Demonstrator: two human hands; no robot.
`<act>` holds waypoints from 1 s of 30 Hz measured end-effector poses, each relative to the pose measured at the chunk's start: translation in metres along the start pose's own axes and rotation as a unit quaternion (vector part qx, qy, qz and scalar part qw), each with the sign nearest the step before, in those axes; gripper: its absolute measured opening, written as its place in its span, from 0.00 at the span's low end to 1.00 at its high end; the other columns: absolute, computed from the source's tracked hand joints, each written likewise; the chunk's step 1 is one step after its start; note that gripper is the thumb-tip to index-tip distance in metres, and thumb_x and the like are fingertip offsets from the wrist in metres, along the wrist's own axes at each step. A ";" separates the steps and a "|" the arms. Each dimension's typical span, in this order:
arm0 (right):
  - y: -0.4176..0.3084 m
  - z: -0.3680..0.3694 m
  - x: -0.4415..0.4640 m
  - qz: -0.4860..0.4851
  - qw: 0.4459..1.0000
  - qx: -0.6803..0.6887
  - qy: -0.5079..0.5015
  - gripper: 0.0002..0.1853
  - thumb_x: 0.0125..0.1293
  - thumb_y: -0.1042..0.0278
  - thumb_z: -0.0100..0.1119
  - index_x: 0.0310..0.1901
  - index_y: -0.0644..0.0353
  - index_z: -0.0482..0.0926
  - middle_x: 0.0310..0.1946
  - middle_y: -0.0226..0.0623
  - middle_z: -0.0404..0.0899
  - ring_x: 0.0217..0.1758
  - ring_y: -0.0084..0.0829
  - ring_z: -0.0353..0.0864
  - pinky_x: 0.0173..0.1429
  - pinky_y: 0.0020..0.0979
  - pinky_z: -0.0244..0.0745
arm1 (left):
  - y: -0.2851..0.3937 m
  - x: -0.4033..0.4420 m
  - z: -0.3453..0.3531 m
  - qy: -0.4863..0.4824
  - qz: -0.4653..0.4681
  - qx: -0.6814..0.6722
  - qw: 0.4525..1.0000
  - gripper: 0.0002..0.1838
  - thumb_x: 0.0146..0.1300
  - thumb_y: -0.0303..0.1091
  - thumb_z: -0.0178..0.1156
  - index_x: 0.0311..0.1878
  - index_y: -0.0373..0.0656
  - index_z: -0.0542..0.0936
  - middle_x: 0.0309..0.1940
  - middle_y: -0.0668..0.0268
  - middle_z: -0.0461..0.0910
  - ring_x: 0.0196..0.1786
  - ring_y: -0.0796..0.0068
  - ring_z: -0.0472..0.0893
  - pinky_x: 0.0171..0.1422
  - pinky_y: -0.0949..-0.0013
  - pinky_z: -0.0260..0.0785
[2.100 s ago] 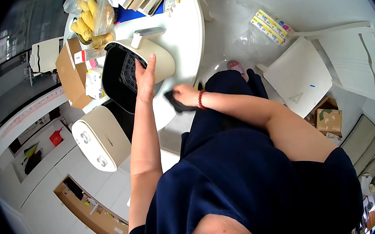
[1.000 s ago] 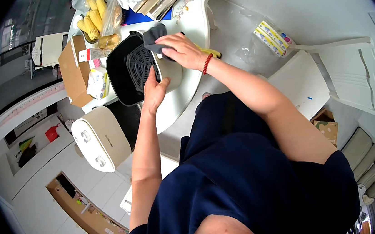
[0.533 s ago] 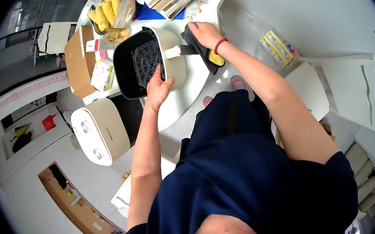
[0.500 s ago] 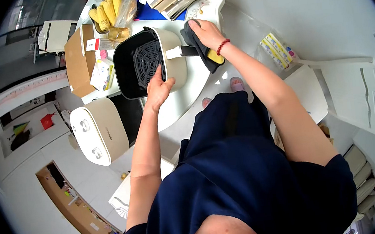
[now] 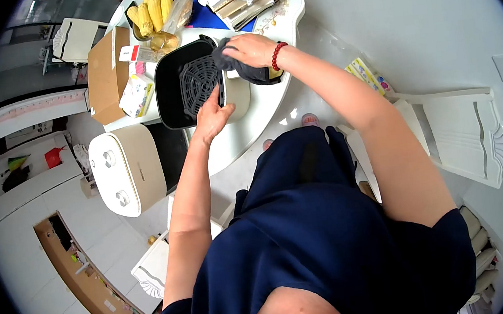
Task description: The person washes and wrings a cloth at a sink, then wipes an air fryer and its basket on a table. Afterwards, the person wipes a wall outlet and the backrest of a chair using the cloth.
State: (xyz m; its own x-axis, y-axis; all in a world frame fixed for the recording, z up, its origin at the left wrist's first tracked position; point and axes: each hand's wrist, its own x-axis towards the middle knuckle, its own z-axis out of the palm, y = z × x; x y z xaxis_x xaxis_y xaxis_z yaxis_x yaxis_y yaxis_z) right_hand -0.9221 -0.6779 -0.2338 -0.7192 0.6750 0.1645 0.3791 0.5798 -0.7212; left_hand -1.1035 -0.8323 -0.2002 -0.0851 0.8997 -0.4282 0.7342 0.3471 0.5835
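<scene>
A cream air fryer basket (image 5: 238, 99) with a black inside lies tilted on the white table, its opening toward the left. Inside it a round-patterned black rack (image 5: 198, 84) shows. My left hand (image 5: 213, 117) grips the basket's near rim, fingers inside and thumb on the outer wall. A dark grey cloth (image 5: 241, 70) is in my right hand (image 5: 252, 50), pressed at the basket's rim and over its handle, which is mostly hidden. The cream air fryer body (image 5: 133, 169), with two knobs, is at the table's left edge.
Beyond the basket are corn cobs (image 5: 153, 13), a glass cup (image 5: 164, 42) and a stack of books (image 5: 250, 1). A cardboard box (image 5: 109, 77) and a tissue pack (image 5: 137, 95) stand to the left. White chairs (image 5: 461, 135) are at the right and lower left.
My right hand has moved the cloth left from the end of the basket's handle to the rim. My left hand keeps its grip. The view has shifted slightly.
</scene>
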 end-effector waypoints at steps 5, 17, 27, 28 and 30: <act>0.051 -0.035 -0.035 0.253 0.967 0.004 0.035 0.27 0.70 0.48 0.43 0.44 0.68 0.81 0.45 0.57 0.81 0.50 0.53 0.80 0.58 0.45 0.73 | -0.026 0.012 0.004 -0.006 0.061 -0.020 0.998 0.45 0.54 0.45 0.60 0.76 0.46 0.57 0.44 0.49 0.82 0.48 0.53 0.82 0.59 0.62 0.69; 0.028 0.009 -0.067 0.040 0.989 0.142 0.008 0.35 0.54 0.47 0.62 0.62 0.58 0.72 0.51 0.44 0.78 0.51 0.33 0.77 0.60 0.28 0.68 | 0.048 0.032 0.017 0.157 0.248 0.197 0.935 0.24 0.50 0.19 0.61 0.54 0.38 0.75 0.73 0.45 0.51 0.69 0.41 0.62 0.71 0.51 0.61; 0.033 0.003 -0.034 0.025 0.929 0.289 -0.230 0.42 0.45 0.58 0.76 0.63 0.58 0.68 0.52 0.42 0.79 0.57 0.35 0.77 0.63 0.31 0.69 | 0.052 0.027 0.011 0.150 0.195 0.152 0.957 0.20 0.54 0.14 0.53 0.51 0.38 0.79 0.74 0.57 0.54 0.62 0.49 0.75 0.58 0.58 0.75; 0.032 0.002 -0.032 0.028 0.929 0.274 -0.248 0.43 0.45 0.58 0.76 0.64 0.58 0.67 0.53 0.42 0.79 0.57 0.35 0.77 0.63 0.32 0.69 | 0.052 0.026 0.010 0.148 0.193 0.145 0.959 0.20 0.54 0.14 0.53 0.51 0.38 0.79 0.74 0.58 0.54 0.61 0.50 0.76 0.57 0.58 0.75; 0.029 -0.002 -0.027 0.033 0.928 0.241 -0.282 0.45 0.44 0.59 0.76 0.66 0.58 0.66 0.54 0.42 0.79 0.59 0.36 0.77 0.65 0.32 0.68 | 0.051 0.025 0.008 0.142 0.185 0.137 0.963 0.21 0.54 0.13 0.53 0.51 0.41 0.80 0.74 0.59 0.54 0.60 0.51 0.77 0.56 0.58 0.76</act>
State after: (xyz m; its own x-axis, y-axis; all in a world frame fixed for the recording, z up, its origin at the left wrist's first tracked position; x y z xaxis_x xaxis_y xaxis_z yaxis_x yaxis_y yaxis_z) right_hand -0.8906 -0.6786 -0.2582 -0.9454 0.2776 -0.1707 0.2263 0.1821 -0.9569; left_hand -1.0624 -0.7941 -0.1864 0.0646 0.9979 0.0031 0.8960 -0.0594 0.4400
